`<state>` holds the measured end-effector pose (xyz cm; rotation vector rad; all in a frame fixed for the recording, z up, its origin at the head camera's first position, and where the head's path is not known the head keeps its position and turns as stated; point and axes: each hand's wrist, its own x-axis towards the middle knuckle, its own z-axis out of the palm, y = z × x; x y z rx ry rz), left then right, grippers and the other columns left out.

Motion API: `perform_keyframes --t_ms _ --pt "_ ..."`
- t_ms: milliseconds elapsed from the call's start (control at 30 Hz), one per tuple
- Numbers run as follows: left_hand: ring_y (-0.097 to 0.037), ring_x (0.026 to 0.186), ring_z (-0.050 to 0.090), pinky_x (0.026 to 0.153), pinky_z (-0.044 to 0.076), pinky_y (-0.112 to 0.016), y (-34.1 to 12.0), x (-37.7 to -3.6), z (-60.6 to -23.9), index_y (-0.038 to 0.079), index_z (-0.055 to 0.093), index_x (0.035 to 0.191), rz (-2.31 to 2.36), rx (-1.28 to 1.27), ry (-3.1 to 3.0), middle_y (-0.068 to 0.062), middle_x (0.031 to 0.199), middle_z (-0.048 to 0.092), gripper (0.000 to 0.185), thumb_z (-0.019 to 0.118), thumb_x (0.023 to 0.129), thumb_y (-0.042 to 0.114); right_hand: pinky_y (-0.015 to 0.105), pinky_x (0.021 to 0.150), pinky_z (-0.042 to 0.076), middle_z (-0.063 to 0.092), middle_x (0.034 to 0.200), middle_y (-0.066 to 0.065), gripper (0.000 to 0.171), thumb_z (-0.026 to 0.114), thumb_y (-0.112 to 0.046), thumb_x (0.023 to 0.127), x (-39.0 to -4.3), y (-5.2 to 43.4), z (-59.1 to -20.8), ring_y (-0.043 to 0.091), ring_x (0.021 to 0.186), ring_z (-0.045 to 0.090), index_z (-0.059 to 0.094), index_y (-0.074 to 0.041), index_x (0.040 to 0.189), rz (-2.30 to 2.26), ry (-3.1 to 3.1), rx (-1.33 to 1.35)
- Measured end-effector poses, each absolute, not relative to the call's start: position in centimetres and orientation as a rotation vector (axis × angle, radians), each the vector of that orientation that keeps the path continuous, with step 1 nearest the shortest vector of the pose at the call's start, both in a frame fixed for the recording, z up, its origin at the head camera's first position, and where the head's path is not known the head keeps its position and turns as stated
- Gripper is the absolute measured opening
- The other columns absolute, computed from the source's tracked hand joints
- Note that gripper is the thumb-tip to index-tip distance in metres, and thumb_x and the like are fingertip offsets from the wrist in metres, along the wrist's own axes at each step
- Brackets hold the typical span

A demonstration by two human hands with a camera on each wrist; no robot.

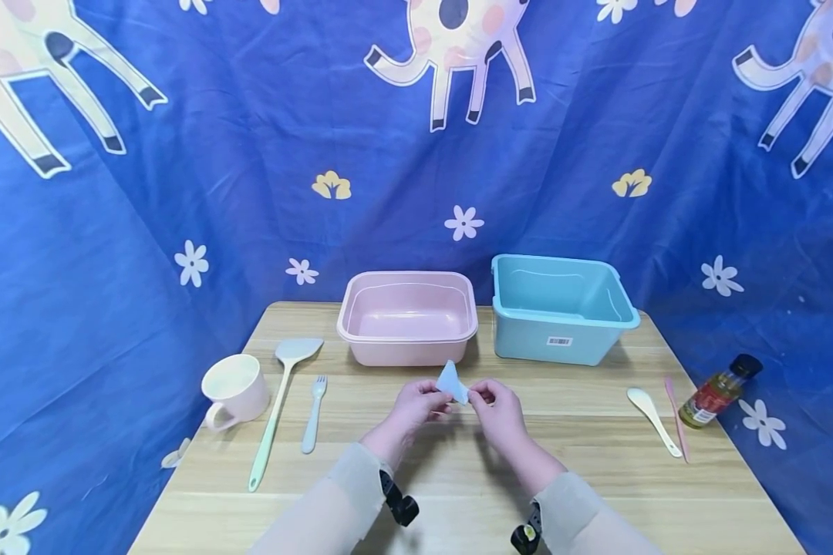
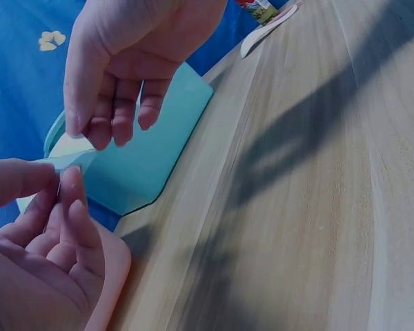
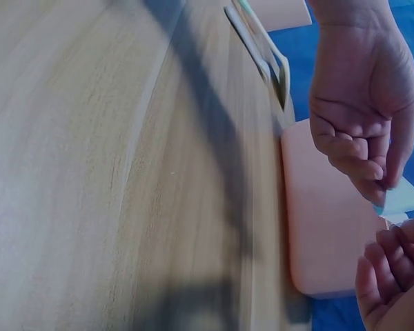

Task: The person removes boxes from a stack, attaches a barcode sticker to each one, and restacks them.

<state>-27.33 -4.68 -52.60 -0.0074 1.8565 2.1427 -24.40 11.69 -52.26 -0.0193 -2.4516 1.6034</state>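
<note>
The left hand (image 1: 416, 405) and the right hand (image 1: 501, 410) both pinch the same small blue piece (image 1: 447, 381), each with a thumb and fingertips, the left one on its 8 o'clock side and the right one on its 4 o'clock side. It is held up off the wooden table (image 1: 618, 486). From it, the pink tub (image 1: 403, 354) is at 11 o'clock and the blue tub (image 1: 527, 339) is at 2 o'clock. I think the piece could rip if the two hands pull hard away from each other, because it looks so thin. It could also slip and drop, since only the tips of the fingers have it. If it got crumpled by a tight squeeze, it might be hard to make flat again. The fork (image 1: 314, 416) at 9 o'clock and the white spoon (image 1: 652, 420) at 4 o'clock are well apart from the hands, so I don't think they would get bumped. The piece is pale blue, with a pointy top sticking up toward 12 o'clock. In the left wrist view it looks a bit see-through. Near the right fingers it looks whiter. I can't tell if it is paper, plastic or cloth.
</note>
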Motion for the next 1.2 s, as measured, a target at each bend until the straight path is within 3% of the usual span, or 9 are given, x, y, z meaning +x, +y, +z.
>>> perform_keyframes --t_ms 267,433,800,1033,1200 --pt "-0.012 0.058 0.059 0.054 0.044 -0.024 -5.3 -27.4 -52.7 0.003 0.059 0.086 2.186 -0.113 1.944 -0.001 0.074 0.064 0.010 0.067 0.085 -0.001 0.023 0.059 0.047 0.063 0.075 0.008 0.006 0.065 0.000 0.091 -24.4 11.7 -52.0 0.015 0.068 0.056 0.067 0.003 0.086 1.774 -2.394 -0.076" --pt "-0.012 0.056 0.057 0.052 0.042 -0.022 -5.8 -27.6 -53.2 -0.001 0.061 0.088 2.205 -0.162 1.994 0.001 0.069 0.060 0.009 0.066 0.083 -0.004 0.022 0.057 0.046 0.061 0.075 0.007 0.006 0.064 -0.001 0.090 -24.4 12.0 -51.9 0.013 0.066 0.054 0.067 0.003 0.088 1.808 -2.390 -0.138" --pt "-0.011 0.054 0.056 0.051 0.040 -0.021 -6.2 -27.8 -54.3 -0.007 0.063 0.100 2.233 -0.206 2.026 -0.002 0.069 0.064 0.019 0.067 0.081 -0.004 0.022 0.058 0.046 0.061 0.076 0.005 0.005 0.064 0.000 0.087 -24.5 12.6 -51.9 0.014 0.067 0.053 0.068 0.004 0.087 1.793 -2.369 -0.201" --pt "-0.008 0.051 0.053 0.051 0.043 -0.019 -6.7 -27.5 -54.3 -0.015 0.058 0.115 2.122 -0.188 1.988 -0.009 0.076 0.066 0.035 0.065 0.082 -0.011 0.025 0.058 0.044 0.059 0.072 0.003 0.006 0.063 0.000 0.085 -24.6 13.4 -52.3 0.014 0.065 0.052 0.069 0.002 0.085 1.673 -2.396 -0.291" --pt "-0.008 0.050 0.050 0.046 0.039 -0.017 -6.8 -27.4 -55.7 -0.009 0.062 0.108 1.856 -0.147 2.070 -0.007 0.074 0.062 0.029 0.068 0.079 -0.009 0.025 0.057 0.045 0.059 0.071 0.004 0.007 0.062 0.000 0.086 -24.6 13.6 -52.2 0.015 0.065 0.053 0.068 0.004 0.085 1.673 -2.382 -0.299"
